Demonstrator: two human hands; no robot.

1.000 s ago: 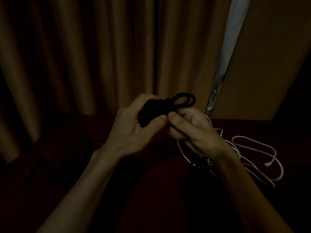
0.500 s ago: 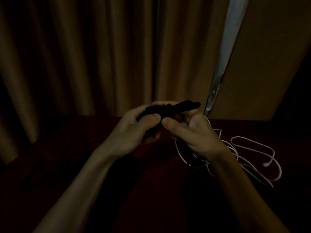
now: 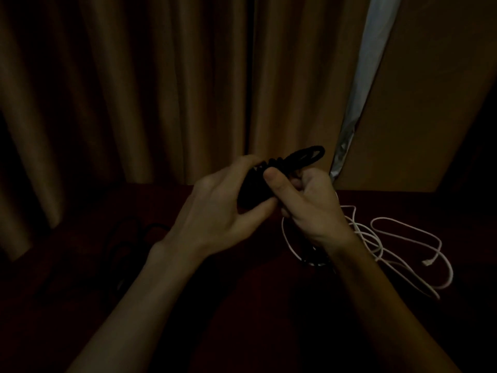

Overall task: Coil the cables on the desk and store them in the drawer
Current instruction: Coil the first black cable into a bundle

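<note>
"Black, thick rubber cable bundle point(image 3: 279, 173): where is it?"

"Raised above the dark red counter point(image 3: 242, 319), between both hands, in front of tan pleated curtains point(image 3: 134, 90). Its looped end pokes up and to the right."

"How do the hands hold it?"

"The left hand point(image 3: 215, 214) cups the bundle's body, its fingers point(image 3: 261, 211) curled round it with the thumb beneath, likely to steady the coil. The right hand point(image 3: 309, 208) has its fingers closed on the bundle near the loop, thumb pressing on top. It is probably tightening or tucking the wrap so it cannot spring apart."

"What else is there?"

"A thin white cable point(image 3: 403, 238) lies loose and tangled on the counter, just beyond the right wrist, uncoiled. A dim dark cable point(image 3: 129, 238) lies to the left; the gloom hides its shape. No drawer is in view, so nothing looks stored yet."
</note>
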